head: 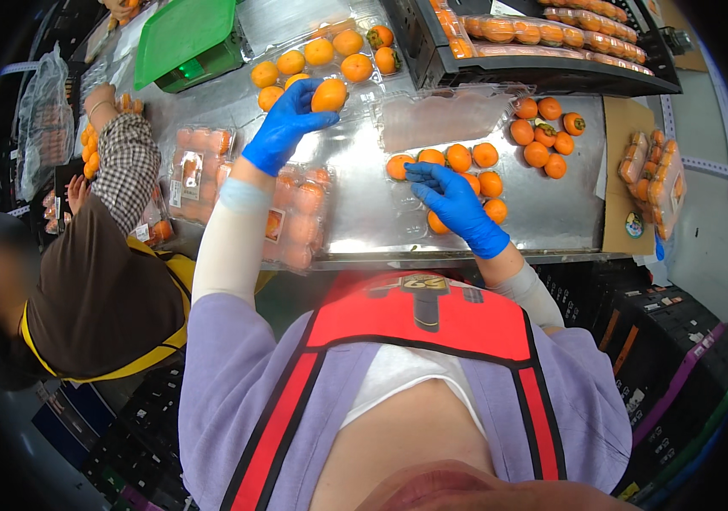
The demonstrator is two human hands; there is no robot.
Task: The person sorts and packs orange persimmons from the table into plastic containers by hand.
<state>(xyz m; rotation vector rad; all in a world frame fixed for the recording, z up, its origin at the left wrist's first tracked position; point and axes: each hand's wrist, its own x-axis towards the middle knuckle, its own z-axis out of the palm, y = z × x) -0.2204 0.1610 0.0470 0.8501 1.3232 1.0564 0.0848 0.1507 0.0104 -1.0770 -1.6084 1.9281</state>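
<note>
My left hand [287, 128], in a blue glove, holds an orange persimmon [328, 96] above the steel worktop [364, 223]. Behind it, more persimmons [319, 52] sit in a clear plastic tray. My right hand [456, 207], also gloved in blue, rests over a group of persimmons [459, 158] in a clear plastic clamshell, its fingertips by the leftmost fruit; whether they touch it I cannot tell. The raised clear lid [443, 121] lies behind this group. Loose persimmons [536, 154], some with green calyxes, lie to the right.
Filled, closed clamshells [300, 223] lie at the left. A green tray [185, 38] and a black crate [555, 70] of packed fruit stand at the back. Cardboard [626, 191] lies at the right edge. A co-worker [108, 287] works close on the left.
</note>
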